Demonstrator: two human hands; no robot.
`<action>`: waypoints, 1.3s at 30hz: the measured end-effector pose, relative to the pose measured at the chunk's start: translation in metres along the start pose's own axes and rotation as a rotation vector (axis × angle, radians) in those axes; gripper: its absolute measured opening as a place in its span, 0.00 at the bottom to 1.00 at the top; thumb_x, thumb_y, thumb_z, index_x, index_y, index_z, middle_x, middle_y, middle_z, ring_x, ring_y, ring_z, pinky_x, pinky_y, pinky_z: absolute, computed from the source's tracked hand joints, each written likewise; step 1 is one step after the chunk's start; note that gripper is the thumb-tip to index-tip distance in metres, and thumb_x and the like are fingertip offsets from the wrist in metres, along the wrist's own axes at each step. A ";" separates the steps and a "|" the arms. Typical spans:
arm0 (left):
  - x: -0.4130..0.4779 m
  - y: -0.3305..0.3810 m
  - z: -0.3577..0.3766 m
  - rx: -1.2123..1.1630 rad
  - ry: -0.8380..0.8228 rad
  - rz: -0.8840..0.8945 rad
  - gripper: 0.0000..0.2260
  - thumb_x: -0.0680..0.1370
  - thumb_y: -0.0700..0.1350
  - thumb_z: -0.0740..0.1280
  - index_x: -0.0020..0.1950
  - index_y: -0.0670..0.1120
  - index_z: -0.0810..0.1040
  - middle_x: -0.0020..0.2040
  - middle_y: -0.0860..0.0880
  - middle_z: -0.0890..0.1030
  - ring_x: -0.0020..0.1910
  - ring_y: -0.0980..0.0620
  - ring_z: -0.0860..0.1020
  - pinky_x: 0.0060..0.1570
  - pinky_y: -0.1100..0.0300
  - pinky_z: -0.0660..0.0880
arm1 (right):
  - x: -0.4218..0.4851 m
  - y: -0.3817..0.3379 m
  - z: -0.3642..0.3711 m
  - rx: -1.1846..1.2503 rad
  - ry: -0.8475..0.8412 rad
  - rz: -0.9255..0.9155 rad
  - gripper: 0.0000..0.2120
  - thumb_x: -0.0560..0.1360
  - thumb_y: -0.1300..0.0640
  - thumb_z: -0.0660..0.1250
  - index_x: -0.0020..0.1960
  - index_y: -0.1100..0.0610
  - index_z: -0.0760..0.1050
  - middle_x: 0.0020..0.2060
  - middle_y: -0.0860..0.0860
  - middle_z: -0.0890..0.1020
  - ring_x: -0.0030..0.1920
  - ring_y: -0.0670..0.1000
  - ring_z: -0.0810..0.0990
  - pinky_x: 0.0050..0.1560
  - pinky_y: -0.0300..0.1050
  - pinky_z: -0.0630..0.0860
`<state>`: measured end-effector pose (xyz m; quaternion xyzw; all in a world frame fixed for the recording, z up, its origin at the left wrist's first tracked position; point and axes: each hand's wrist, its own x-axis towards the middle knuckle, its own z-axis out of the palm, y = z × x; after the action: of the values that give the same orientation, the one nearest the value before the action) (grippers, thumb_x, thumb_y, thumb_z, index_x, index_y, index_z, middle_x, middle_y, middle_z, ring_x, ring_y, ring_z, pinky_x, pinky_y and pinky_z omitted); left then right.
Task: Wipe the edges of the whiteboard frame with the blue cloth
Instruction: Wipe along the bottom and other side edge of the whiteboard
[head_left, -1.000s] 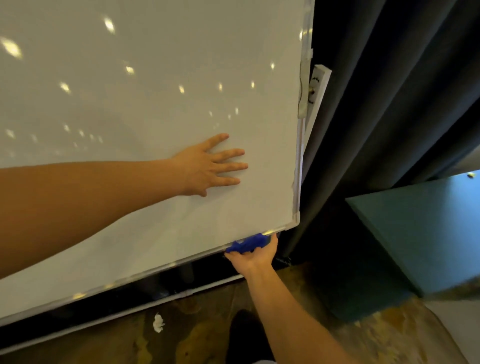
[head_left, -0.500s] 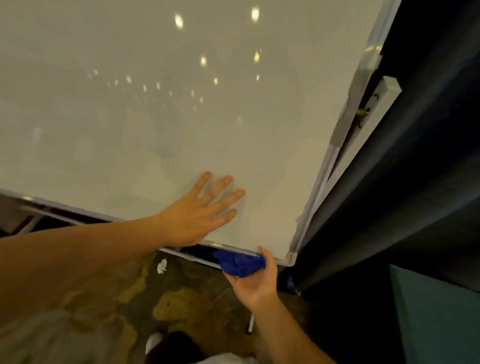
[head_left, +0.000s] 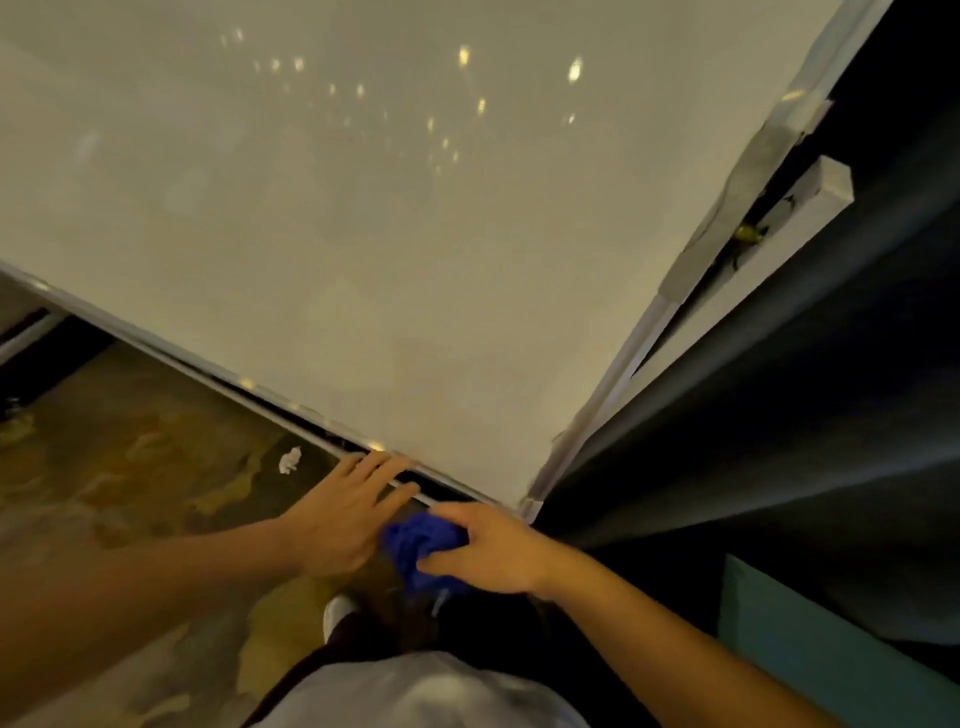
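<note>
A large whiteboard (head_left: 363, 218) fills the upper view, its silver frame (head_left: 223, 371) running down along the bottom edge to a corner at lower centre. My right hand (head_left: 488, 556) is closed around a bunched blue cloth (head_left: 415, 543) just below that corner, slightly off the frame. My left hand (head_left: 348, 509) is beside the cloth with fingers spread, its fingertips resting on the lower rail under the bottom edge. The right side frame (head_left: 618, 374) rises up to the top right.
Dark curtains (head_left: 779, 415) hang right of the board. A teal block (head_left: 831, 649) sits at lower right. A white stand bar (head_left: 769, 244) runs behind the right frame. A crumpled white scrap (head_left: 289, 460) lies on the mottled brown floor (head_left: 130, 467).
My left hand slid down off the board surface to the bottom rail. My right hand with the cloth dropped slightly below the corner and turned palm down. The view tilted further downward.
</note>
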<state>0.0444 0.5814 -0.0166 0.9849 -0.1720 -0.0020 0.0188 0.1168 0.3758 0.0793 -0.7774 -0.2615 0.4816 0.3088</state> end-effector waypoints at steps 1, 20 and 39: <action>0.000 0.004 0.004 -0.192 -0.025 -0.127 0.28 0.67 0.53 0.71 0.65 0.45 0.75 0.65 0.41 0.76 0.62 0.39 0.76 0.59 0.47 0.76 | -0.006 -0.017 -0.015 -0.086 -0.025 -0.079 0.11 0.74 0.57 0.71 0.56 0.53 0.77 0.48 0.52 0.83 0.46 0.51 0.79 0.50 0.45 0.77; 0.145 0.164 0.008 -2.476 1.183 -1.524 0.25 0.75 0.57 0.67 0.68 0.47 0.72 0.60 0.42 0.78 0.57 0.41 0.77 0.58 0.47 0.76 | 0.106 -0.088 -0.034 -2.533 -0.812 -0.847 0.23 0.83 0.43 0.46 0.78 0.41 0.57 0.80 0.50 0.54 0.78 0.65 0.40 0.76 0.66 0.42; 0.170 0.151 -0.019 -1.953 0.978 -1.991 0.57 0.59 0.81 0.55 0.76 0.44 0.50 0.74 0.39 0.59 0.70 0.33 0.64 0.69 0.40 0.65 | 0.177 -0.189 0.005 -2.843 -0.558 -0.978 0.25 0.83 0.43 0.42 0.79 0.43 0.52 0.80 0.53 0.55 0.78 0.64 0.50 0.75 0.66 0.46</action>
<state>0.1536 0.3826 0.0083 0.1953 0.6522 0.1986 0.7051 0.1623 0.6289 0.1121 -0.1483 -0.7631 -0.1796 -0.6029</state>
